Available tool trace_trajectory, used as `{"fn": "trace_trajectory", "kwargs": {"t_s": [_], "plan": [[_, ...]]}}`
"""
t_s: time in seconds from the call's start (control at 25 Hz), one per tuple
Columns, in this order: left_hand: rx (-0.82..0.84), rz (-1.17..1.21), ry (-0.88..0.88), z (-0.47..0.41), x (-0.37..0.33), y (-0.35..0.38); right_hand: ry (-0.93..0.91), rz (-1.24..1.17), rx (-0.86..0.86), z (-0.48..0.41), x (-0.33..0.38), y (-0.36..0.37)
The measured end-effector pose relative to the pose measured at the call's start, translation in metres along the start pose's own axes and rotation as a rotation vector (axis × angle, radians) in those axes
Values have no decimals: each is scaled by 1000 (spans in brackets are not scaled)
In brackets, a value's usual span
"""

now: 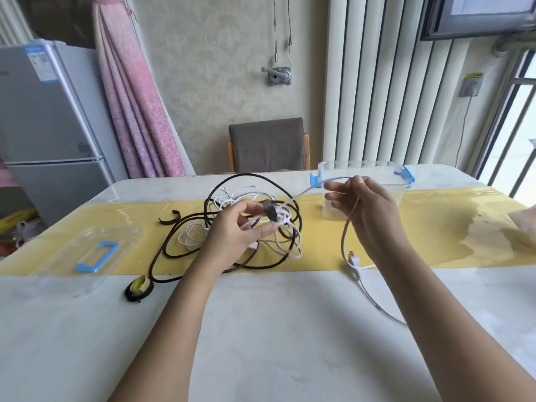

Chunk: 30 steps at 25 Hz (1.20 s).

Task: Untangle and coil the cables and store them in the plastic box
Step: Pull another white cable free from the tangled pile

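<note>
A tangle of cables lies mid-table: a thick black cable loops around thin white cables. My left hand is raised over the tangle, fingers pinching white strands beside a dark plug. My right hand holds a white cable up; one part stretches left to the tangle, the other hangs down to a white plug and trails across the table. Behind my right hand stands the clear plastic box with blue clips, lid off.
The box's clear lid with a blue handle lies at the left. A black and yellow roll sits near the black cable's end. A chair stands behind the table, a fridge at the far left.
</note>
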State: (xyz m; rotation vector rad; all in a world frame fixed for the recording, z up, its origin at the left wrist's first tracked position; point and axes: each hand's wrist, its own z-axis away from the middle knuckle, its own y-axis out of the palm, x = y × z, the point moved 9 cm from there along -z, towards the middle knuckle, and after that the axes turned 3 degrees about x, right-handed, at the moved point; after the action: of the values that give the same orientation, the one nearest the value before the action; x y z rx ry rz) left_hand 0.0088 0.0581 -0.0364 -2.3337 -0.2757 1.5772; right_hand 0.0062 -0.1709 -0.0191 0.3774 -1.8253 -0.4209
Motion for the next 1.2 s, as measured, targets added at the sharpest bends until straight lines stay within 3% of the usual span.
{"fn": "trace_trajectory", "kwargs": {"t_s": [0.16, 0.52, 0.6, 0.68, 0.8, 0.92, 1.04, 1.12, 1.2], "plan": [[329, 25, -130, 13, -1, 35, 172, 174, 8, 1, -16, -3], [481, 106, -310, 22, 27, 44, 241, 194, 79, 11, -29, 14], [436, 99, -302, 18, 27, 42, 238, 208, 141, 14, -30, 24], [232, 61, -287, 8, 27, 27, 209, 256, 188, 16, -26, 31], [-113, -285, -141, 4, 9, -10, 108, 326, 172, 15, -9, 29], [-36, -182, -145, 4, 8, -18, 30, 232, 83, 11, 11, 12], [84, -27, -194, 7, 12, -24, -44, 132, -118, 4, 25, -22], [167, 37, -211, 11, 10, -23, -69, 278, -251, 0, 30, -45], [287, 37, -230, 17, 6, -10, -46, 756, -289, -3, 29, -55]]}}
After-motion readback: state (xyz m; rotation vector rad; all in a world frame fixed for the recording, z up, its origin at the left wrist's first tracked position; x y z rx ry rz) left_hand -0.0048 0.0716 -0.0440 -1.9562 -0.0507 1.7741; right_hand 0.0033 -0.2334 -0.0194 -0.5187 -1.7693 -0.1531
